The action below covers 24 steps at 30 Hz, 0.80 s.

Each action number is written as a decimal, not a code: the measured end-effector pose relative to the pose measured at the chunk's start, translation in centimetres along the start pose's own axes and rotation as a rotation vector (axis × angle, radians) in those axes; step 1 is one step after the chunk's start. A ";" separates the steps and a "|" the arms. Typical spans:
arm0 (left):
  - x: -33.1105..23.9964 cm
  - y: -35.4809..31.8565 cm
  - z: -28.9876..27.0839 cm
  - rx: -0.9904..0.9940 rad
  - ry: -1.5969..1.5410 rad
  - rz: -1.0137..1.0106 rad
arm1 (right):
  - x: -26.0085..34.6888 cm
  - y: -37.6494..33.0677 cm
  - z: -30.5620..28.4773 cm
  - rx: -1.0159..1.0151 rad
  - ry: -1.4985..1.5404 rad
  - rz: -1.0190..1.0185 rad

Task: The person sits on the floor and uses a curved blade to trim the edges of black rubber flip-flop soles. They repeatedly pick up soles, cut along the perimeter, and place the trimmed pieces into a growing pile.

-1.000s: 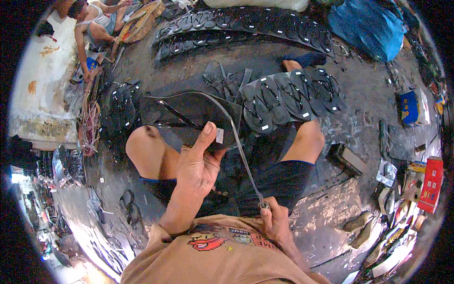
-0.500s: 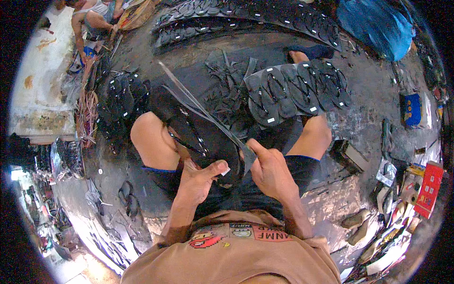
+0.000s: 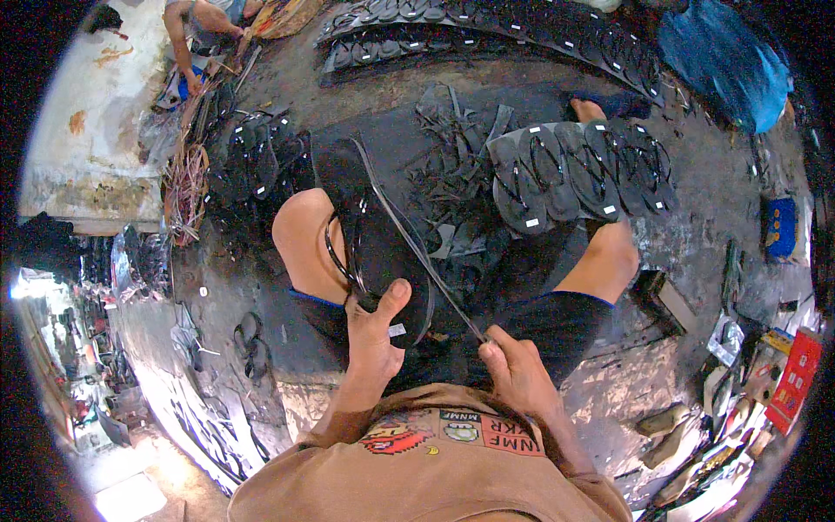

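Left hand (image 3: 376,335) dropped from high on the thin strip (image 3: 417,252) to the black sandal (image 3: 383,244), right hand (image 3: 517,374) moved up, strip now straight.

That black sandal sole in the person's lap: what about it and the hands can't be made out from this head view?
- Black sandal sole: its near end is hidden behind the left hand.
- Thin strip: its near end disappears inside the right hand; whether it is a blade or a strap is too thin to tell.
- White tag on the sole: too small to read.
- Right hand's fingertips: curled under, out of sight.
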State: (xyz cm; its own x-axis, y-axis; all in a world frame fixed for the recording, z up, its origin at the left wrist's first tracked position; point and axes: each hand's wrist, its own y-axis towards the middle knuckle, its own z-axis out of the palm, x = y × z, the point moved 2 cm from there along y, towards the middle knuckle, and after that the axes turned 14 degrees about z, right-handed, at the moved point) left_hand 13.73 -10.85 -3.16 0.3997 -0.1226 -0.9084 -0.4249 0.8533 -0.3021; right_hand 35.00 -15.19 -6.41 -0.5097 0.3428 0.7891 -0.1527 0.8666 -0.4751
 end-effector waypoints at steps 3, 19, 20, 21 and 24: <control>-0.2 -0.4 -0.1 0.026 -0.077 0.002 | 1.2 3.4 0.7 0.105 0.089 -0.019; -1.1 -0.8 -0.7 0.167 0.275 -0.064 | 9.6 21.8 2.2 0.360 0.948 0.093; -1.1 -0.5 -0.7 0.222 0.370 -0.031 | 9.5 19.7 1.4 0.250 0.935 0.011; -1.9 -0.1 -0.1 0.358 0.708 -0.065 | 8.9 17.7 0.5 0.122 0.919 -0.060; -3.3 2.1 -0.5 0.657 0.591 0.325 | 8.9 12.8 -0.7 -0.047 0.714 -0.142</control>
State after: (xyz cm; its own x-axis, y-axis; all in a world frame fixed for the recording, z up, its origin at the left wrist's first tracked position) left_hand 11.15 -8.87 -0.94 -0.2120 0.0883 -0.9733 0.1718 0.9838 0.0518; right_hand 29.14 -0.82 -5.20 0.1910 0.3654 0.9110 -0.1318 0.9293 -0.3451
